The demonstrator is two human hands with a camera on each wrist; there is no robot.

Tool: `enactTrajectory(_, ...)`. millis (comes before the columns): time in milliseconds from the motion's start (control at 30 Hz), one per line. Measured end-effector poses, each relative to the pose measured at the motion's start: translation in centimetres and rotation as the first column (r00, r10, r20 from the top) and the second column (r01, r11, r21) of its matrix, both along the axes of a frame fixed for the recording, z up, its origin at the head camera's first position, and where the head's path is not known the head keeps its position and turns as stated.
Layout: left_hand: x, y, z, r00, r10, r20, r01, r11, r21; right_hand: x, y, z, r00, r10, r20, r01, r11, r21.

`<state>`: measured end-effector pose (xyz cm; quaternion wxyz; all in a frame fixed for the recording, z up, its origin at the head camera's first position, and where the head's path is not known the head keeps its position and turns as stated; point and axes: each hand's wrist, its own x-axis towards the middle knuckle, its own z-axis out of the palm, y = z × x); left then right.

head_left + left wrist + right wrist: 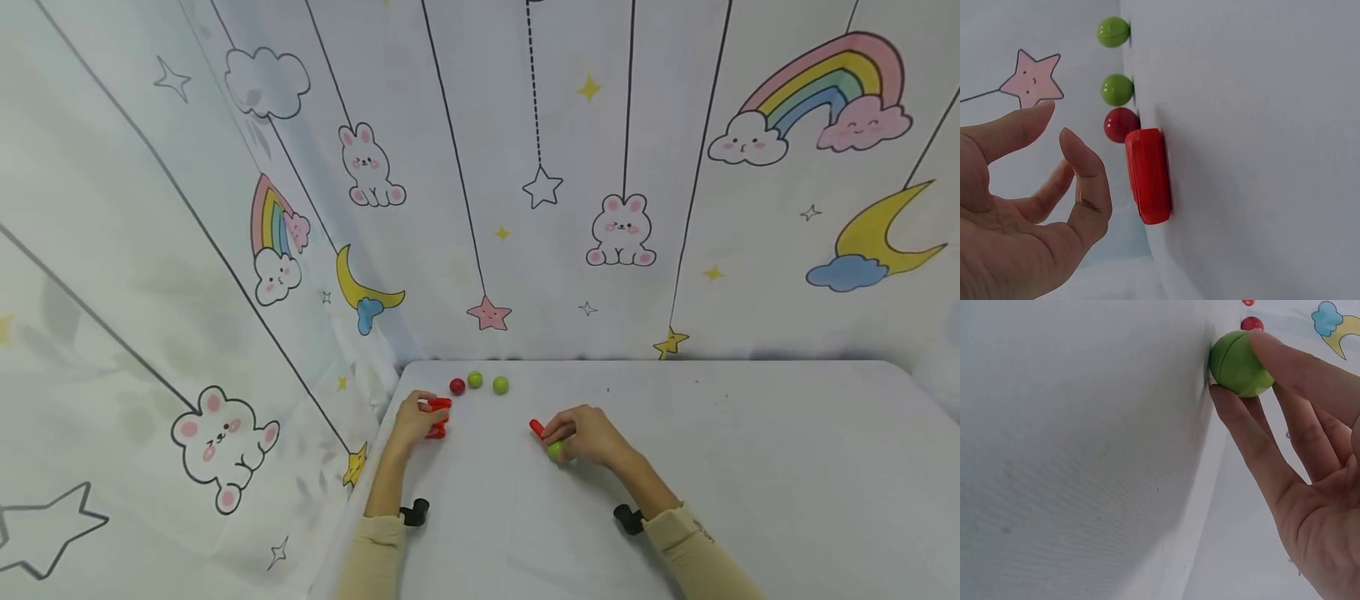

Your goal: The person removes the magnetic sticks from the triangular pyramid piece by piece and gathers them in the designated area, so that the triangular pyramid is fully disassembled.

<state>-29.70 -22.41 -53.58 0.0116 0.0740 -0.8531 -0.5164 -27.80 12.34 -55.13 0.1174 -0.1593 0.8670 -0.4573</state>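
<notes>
My right hand (588, 435) pinches a small green ball (556, 451) between thumb and fingers, low against the white table. A seam line runs round this green ball (1241, 365) in the right wrist view. Just beyond those fingertips lies a red elongated piece (536, 427), partly hidden by the hand. At the left, my left hand (414, 419) hovers by a red ridged object (440, 403), whose full shape is hidden in the head view. In the left wrist view the thumb and fingers are bent apart with nothing between them, and the red object (1149, 176) stands clear of them.
Beyond the left hand, a dark red ball (457, 387) and two green balls, one in the middle (475, 380) and one to its right (501, 385), sit near the table's back edge. White curtains (540, 275) with cartoon prints hang behind and left of the table (720, 483).
</notes>
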Motion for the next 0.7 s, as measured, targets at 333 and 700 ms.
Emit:
enactTrajectory(333, -0.1, 2.3, -0.8, 0.991, -0.133, -0.025, 0.134, 0.991, 0.015, 0.0, 0.3, 0.1, 0.988, 0.133, -0.074, -0.137, 0.989, -0.052)
enactTrajectory(700, 0.8, 5.1, -0.1, 0.970, -0.236, 0.053, 0.234, 0.971, 0.043, 0.1, 0.3, 0.0, 0.987, 0.136, -0.083, -0.138, 0.990, -0.015)
